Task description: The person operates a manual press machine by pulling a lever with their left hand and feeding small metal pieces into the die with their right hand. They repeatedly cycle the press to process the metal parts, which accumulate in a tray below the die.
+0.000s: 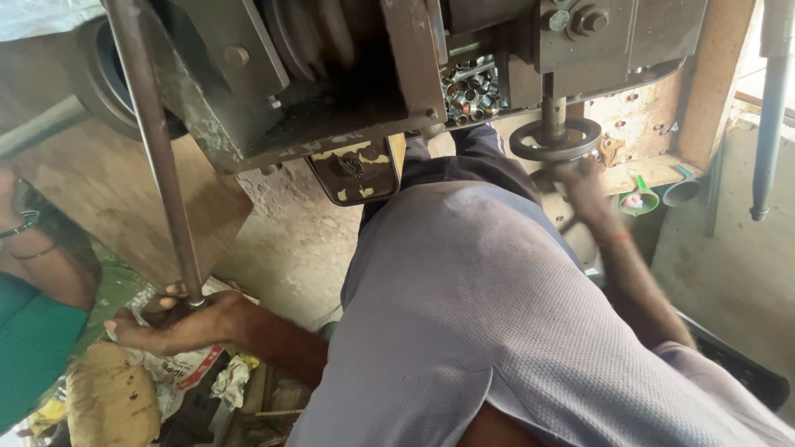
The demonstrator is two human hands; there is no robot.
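My left hand (178, 319) is low on the left, fingers wrapped around the bottom end of a long steel lever rod (157, 149) that slants up to a heavy, worn metal press machine (331, 83). My right hand (584, 194) is blurred and reaches up to just under a small round handwheel (555, 139) on the machine's vertical spindle. Its fingers are at the wheel's rim, but its grip is unclear. My grey shirt (480, 314) fills the middle of the view.
Another person's arm with bangles and a teal garment (33, 273) is at the left edge. Several small shiny metal pieces (472, 87) lie in the machine. A green cup (639, 199) and a grey scoop (683, 190) rest on a ledge. A sack (112, 397) and scraps lie below.
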